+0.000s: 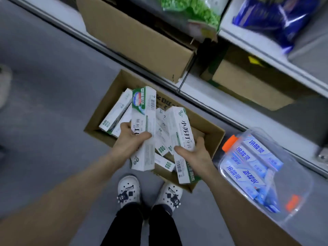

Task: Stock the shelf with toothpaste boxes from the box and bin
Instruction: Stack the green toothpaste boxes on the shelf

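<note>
Toothpaste boxes: I am holding one [142, 128] in my left hand [132, 139] and another [182, 144] in my right hand [192, 153], fingers clamped, long axes pointing twelve o'clock; shelf [257, 119] lying at two.

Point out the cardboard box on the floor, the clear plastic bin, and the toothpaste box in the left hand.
cardboard box [106, 105], head view, left wall.
clear plastic bin [300, 185], head view, right wall.
toothpaste box [144, 112], head view, upper face.

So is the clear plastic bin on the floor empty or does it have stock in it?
Stocked: the clear bin holds several blue toothpaste boxes.
</note>
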`<state>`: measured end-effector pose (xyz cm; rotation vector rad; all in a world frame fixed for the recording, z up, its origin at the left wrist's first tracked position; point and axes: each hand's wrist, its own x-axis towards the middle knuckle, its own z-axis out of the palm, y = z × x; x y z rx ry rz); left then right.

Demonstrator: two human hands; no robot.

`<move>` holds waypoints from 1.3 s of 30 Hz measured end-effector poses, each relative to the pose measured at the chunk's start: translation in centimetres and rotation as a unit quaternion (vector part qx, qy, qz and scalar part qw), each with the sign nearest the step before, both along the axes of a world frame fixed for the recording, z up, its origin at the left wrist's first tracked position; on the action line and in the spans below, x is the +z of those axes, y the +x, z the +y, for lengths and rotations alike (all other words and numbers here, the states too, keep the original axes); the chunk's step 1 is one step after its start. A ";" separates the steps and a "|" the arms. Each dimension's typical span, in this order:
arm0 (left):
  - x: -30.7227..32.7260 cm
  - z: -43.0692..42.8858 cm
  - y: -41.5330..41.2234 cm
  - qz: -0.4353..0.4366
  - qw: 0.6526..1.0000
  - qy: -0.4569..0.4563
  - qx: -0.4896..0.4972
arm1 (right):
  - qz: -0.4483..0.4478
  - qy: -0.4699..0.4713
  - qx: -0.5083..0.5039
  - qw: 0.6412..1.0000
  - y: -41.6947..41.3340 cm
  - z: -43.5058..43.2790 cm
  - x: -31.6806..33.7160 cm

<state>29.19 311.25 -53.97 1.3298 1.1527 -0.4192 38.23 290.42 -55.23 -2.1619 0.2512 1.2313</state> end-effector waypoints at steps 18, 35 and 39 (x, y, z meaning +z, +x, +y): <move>31.7 -0.9 3.2 -0.177 0.960 0.036 -0.212 | -0.205 0.030 -0.107 0.973 -0.4 -3.4 32.0; 55.4 -8.0 6.6 -0.321 0.895 0.054 -0.305 | -0.438 -0.001 -0.113 0.892 -3.8 -11.7 58.1; 60.0 -9.5 7.3 -0.333 0.879 0.053 -0.337 | -0.421 -0.017 -0.120 0.899 -3.9 -14.2 63.2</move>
